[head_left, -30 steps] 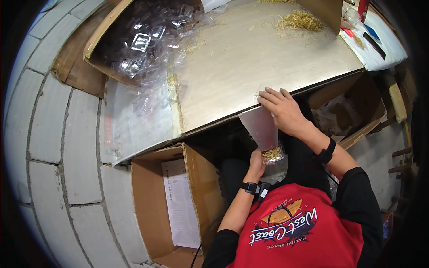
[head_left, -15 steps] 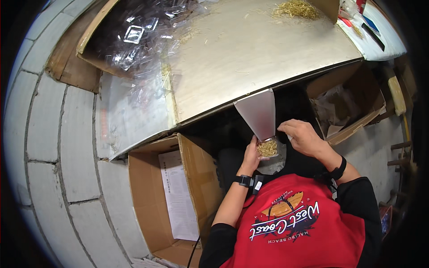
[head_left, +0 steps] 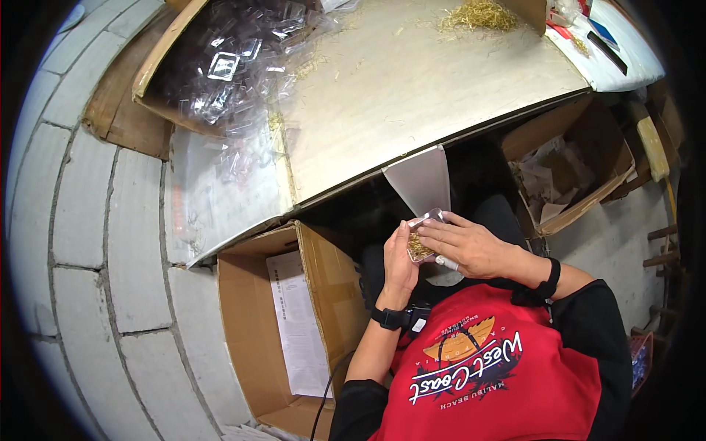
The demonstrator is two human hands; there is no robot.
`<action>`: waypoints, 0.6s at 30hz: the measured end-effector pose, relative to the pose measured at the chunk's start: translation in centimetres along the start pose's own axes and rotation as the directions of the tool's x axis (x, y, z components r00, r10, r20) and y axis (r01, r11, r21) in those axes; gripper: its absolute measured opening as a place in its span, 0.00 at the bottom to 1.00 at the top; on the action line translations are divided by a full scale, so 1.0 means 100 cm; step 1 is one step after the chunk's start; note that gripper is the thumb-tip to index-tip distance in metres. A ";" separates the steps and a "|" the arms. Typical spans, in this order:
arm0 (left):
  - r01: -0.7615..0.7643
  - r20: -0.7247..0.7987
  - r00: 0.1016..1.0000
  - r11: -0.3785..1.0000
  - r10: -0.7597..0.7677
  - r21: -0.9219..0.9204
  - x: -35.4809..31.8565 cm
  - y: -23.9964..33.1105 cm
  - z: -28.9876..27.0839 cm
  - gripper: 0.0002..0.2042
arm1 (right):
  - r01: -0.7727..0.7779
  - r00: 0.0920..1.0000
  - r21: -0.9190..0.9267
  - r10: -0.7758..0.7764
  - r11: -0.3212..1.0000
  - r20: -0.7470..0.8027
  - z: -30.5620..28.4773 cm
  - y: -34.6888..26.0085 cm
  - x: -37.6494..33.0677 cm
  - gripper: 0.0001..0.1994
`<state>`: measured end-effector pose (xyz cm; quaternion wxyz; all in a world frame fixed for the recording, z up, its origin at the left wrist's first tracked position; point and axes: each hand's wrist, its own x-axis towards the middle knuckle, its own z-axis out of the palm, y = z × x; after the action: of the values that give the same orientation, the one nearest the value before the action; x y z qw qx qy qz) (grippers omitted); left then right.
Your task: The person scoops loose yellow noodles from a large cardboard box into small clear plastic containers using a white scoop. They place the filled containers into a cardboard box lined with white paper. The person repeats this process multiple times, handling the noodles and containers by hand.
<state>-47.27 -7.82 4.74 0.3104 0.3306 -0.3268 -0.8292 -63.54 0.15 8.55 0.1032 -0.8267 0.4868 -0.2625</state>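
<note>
Just in front of my lap, a small clear plastic box (head_left: 432, 217) with thin golden straw-like pieces (head_left: 417, 248) inside is between my two hands. My left hand (head_left: 401, 266) is closed around its left side, fingers toward the far end. My right hand (head_left: 471, 246) lies across the top and right side, its long fingers over the box and covering much of it. Something white wraps a digit (head_left: 445, 262) of that hand. A translucent plastic chute (head_left: 424, 178) hangs from the table edge right above the box.
On the pale table (head_left: 382, 95) lies a golden heap (head_left: 482, 15). Many clear plastic boxes (head_left: 224, 66) spill from a carton at the far left. An open cardboard box (head_left: 243, 316) stands at my left, another carton (head_left: 618, 158) under the table at right.
My right hand has come left and down onto the plastic box, covering most of it. My left hand has shifted slightly left, and the box is now tilted between both hands.
</note>
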 end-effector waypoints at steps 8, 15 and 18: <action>-0.045 -0.150 0.987 0.996 0.055 0.073 0.000 -0.001 0.008 0.14 | -0.099 0.994 -0.054 0.096 0.994 -0.048 -0.008 -0.001 -0.003 0.25; -0.065 -0.036 0.997 0.995 0.062 -0.079 -0.005 0.002 0.010 0.17 | -0.048 0.998 -0.108 0.051 0.993 0.029 -0.004 -0.005 0.004 0.25; -0.118 0.016 0.993 0.991 0.119 -0.068 -0.011 0.004 0.014 0.19 | -0.072 0.996 -0.106 0.077 0.992 0.038 -0.006 -0.006 0.006 0.25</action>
<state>-47.59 -6.79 6.25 0.3668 0.2918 -0.3212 -0.8229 -63.12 -0.03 9.53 0.0799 -0.8176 0.5281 -0.2152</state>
